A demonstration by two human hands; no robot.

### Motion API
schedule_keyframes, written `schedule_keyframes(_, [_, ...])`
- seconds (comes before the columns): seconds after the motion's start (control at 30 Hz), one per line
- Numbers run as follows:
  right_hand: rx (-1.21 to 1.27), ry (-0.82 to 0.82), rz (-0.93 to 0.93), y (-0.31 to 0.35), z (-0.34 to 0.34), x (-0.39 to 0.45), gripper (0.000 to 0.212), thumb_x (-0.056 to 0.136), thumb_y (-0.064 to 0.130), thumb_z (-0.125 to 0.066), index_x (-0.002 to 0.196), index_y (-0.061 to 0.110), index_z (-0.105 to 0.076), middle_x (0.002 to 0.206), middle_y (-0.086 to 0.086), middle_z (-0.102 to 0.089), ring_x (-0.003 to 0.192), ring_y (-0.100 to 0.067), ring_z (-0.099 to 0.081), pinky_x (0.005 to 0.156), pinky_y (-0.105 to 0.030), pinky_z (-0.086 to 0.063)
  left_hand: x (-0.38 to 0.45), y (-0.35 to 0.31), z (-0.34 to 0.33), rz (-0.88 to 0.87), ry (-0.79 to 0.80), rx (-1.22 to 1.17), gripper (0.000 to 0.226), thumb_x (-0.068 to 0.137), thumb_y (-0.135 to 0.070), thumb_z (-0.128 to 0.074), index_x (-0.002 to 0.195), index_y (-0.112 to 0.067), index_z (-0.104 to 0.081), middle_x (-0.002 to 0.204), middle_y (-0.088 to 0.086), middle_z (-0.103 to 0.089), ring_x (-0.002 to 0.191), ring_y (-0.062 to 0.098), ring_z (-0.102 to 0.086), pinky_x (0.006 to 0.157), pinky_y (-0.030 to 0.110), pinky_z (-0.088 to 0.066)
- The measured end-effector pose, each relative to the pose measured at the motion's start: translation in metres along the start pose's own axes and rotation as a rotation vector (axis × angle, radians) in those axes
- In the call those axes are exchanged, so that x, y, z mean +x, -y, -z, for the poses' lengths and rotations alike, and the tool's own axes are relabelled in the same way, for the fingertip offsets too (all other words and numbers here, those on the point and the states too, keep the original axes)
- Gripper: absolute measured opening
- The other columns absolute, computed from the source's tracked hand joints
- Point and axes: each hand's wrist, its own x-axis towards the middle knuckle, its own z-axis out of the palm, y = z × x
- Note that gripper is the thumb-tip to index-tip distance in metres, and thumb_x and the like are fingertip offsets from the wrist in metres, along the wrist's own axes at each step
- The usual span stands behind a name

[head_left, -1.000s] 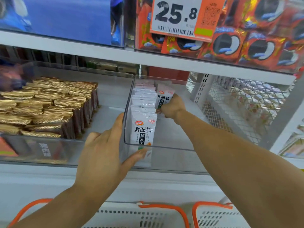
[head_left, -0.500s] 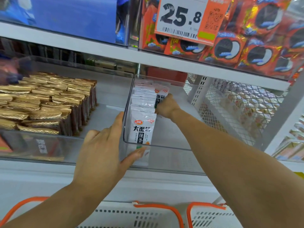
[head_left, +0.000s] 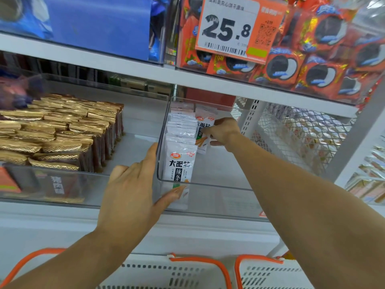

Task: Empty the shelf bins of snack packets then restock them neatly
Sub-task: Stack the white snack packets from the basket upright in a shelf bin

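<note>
packets (head_left: 180,161): white, black lettering | wrappers (head_left: 62,130): gold zigzag | basket rims (head_left: 200,260): orange | bags (head_left: 320,74): seemingly red

You are working in bright, even, diffuse light with no single source showing, and your arms cast hardly any shadow. Glare streaks the clear plastic front wall of the shelf bin (head_left: 208,184) and the shiny red biscuit wrappers (head_left: 320,74) above. The wide lens bows the white shelf edge (head_left: 125,65) and stretches the frame's corners. The purple packet at far left (head_left: 16,90) is smeared by blur, and the big orange-and-white price tag (head_left: 233,28) reads soft; the centre stays fairly sharp.
</note>
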Motion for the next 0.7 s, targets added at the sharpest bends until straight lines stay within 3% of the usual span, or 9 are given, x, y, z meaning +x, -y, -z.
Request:
schedule_keyframes(0.1, [0.034, -0.046, 0.045, -0.003, 0.002, -0.001, 0.029, 0.079, 0.015, -0.085, 0.098, 0.009, -0.063, 0.103, -0.012, -0.073, 0.087, -0.027, -0.074, 0.075, -0.044, -0.064, -0.001, 0.0, -0.001, 0.015, 0.001, 0.024, 0.1, 0.075, -0.075, -0.063, 0.149, -0.013, -0.037, 0.075, -0.009, -0.064, 0.063, 0.012, -0.054, 0.073, 0.028, -0.028])
schedule_keyframes(0.23, [-0.116, -0.116, 0.138, -0.008, -0.003, 0.005, 0.026, 0.083, 0.026, -0.082, 0.1, 0.01, -0.069, 0.098, -0.011, -0.076, 0.086, -0.028, -0.074, 0.08, -0.046, -0.062, -0.001, -0.002, -0.001, 0.034, 0.001, 0.034, 0.102, 0.074, -0.076, -0.063, 0.15, -0.013, -0.037, 0.069, -0.015, -0.047, 0.062, 0.007, -0.028, 0.071, 0.024, -0.025])
schedule_keyframes(0.3, [-0.184, -0.108, 0.156, -0.006, -0.002, 0.003, 0.029, 0.085, 0.032, -0.079, 0.102, 0.011, -0.069, 0.1, -0.009, -0.076, 0.088, -0.026, -0.074, 0.083, -0.044, -0.061, -0.001, -0.002, -0.001, 0.027, -0.002, 0.029, 0.102, 0.073, -0.074, -0.065, 0.149, -0.012, -0.038, 0.068, -0.013, -0.051, 0.059, 0.008, -0.035, 0.07, 0.024, -0.024])
schedule_keyframes(0.4, [-0.074, -0.192, 0.159, -0.004, 0.003, -0.001, 0.053, 0.077, 0.028, -0.088, 0.119, 0.008, -0.061, 0.107, -0.005, -0.071, 0.094, -0.021, -0.07, 0.091, -0.036, -0.058, -0.001, 0.0, -0.003, 0.009, -0.019, 0.0, 0.101, 0.073, -0.073, -0.068, 0.147, -0.01, -0.04, 0.072, -0.008, -0.064, 0.063, 0.013, -0.058, 0.071, 0.026, -0.026])
schedule_keyframes(0.57, [-0.016, -0.176, 0.153, -0.012, -0.002, 0.001, 0.042, 0.074, 0.025, -0.09, 0.106, 0.011, -0.067, 0.099, -0.008, -0.075, 0.089, -0.021, -0.073, 0.087, -0.038, -0.06, -0.001, 0.002, -0.004, 0.001, -0.017, 0.0, 0.099, 0.076, -0.076, -0.062, 0.15, -0.015, -0.036, 0.079, -0.009, -0.067, 0.069, 0.013, -0.061, 0.071, 0.025, -0.023])
schedule_keyframes(0.7, [-0.083, -0.134, 0.134, -0.011, -0.001, 0.001, 0.057, 0.073, 0.032, -0.09, 0.117, 0.008, -0.064, 0.112, -0.007, -0.073, 0.097, -0.025, -0.072, 0.089, -0.039, -0.059, -0.002, 0.003, -0.005, -0.016, -0.018, -0.012, 0.099, 0.077, -0.078, -0.059, 0.151, -0.017, -0.033, 0.087, -0.011, -0.07, 0.076, 0.011, -0.064, 0.072, 0.025, -0.022])
